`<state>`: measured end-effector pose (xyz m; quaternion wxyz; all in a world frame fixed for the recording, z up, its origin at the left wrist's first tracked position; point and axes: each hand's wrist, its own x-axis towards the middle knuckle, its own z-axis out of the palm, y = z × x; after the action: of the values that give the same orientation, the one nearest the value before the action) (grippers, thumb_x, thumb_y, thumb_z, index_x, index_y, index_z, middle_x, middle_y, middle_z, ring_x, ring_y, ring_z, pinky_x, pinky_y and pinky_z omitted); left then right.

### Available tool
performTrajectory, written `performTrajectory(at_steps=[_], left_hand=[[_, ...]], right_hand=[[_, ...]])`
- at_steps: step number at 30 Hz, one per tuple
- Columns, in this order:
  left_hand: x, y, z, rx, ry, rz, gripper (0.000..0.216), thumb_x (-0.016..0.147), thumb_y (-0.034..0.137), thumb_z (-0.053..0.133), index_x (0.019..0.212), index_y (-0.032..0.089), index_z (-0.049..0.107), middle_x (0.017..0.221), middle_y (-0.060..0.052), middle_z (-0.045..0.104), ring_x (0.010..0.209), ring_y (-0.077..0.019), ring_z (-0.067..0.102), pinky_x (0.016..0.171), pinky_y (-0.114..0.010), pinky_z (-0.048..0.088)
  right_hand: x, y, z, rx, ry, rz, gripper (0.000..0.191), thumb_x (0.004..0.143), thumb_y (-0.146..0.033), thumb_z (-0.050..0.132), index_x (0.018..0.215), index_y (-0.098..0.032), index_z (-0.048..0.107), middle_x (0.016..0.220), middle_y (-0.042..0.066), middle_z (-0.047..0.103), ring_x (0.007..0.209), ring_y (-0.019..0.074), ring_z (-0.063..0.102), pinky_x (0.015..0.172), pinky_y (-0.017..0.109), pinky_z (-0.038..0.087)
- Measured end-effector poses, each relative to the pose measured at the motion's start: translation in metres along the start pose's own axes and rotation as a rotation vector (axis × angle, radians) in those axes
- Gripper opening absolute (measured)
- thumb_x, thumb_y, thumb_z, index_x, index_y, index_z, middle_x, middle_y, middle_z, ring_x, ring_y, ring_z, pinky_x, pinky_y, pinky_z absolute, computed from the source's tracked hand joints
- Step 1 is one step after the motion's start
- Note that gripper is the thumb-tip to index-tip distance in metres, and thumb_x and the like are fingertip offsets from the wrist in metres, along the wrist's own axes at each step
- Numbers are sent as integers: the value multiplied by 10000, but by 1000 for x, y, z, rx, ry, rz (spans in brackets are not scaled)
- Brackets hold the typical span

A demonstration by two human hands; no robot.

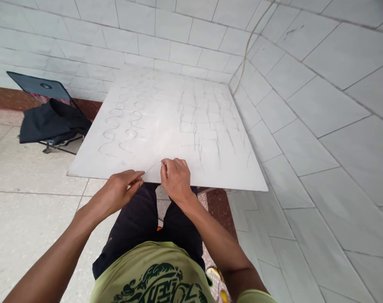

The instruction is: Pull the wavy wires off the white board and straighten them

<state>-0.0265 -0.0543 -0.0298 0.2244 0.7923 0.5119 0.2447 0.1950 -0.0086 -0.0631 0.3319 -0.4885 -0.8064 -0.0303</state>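
Observation:
A thin wire (152,168) runs between my two hands, over the near edge of a white board (159,126). My left hand (123,187) pinches its left end between thumb and fingertips. The fingers of my right hand (176,176) are closed on the other end, and a short tip sticks out above them. Rows of wavy, S-shaped wire pieces (131,134) lie on the left of the board. On its right are several straighter, slightly bent pieces (217,145), laid roughly in rows.
Tiled walls meet behind and right of the board, with a cable (247,46) running down the corner. A folding chair (41,86) with a black cloth (54,120) on it stands at the left. My legs (141,214) are beneath the board's near edge.

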Motion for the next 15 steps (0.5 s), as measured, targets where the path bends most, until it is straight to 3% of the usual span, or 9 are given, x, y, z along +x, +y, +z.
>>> performTrajectory(at_steps=[5,10,15], left_hand=[[1,1,5,31,-22,-67,328,1025,361,528,1219,202,740,1060,-81,808,898,-242,762,777,-328,549],[-3,5,8,111,-106,-41,553,1052,371,474,1564,164,501,1049,-122,808,867,-285,779,759,-364,572],[-5,10,-2,35,-141,15,590,1069,412,476,1630,248,399,1179,-97,798,986,-266,779,890,-377,586]], right_hand=[[-1,0,0,-7,-8,6,207,1068,-171,458,963,-192,635,819,64,667,799,231,588,802,382,411],[0,2,0,-2,-33,11,205,1069,-176,461,960,-193,633,803,54,664,796,227,586,801,374,413],[1,5,-5,13,-48,10,217,1077,-185,448,967,-192,635,775,47,649,784,225,580,797,370,416]])
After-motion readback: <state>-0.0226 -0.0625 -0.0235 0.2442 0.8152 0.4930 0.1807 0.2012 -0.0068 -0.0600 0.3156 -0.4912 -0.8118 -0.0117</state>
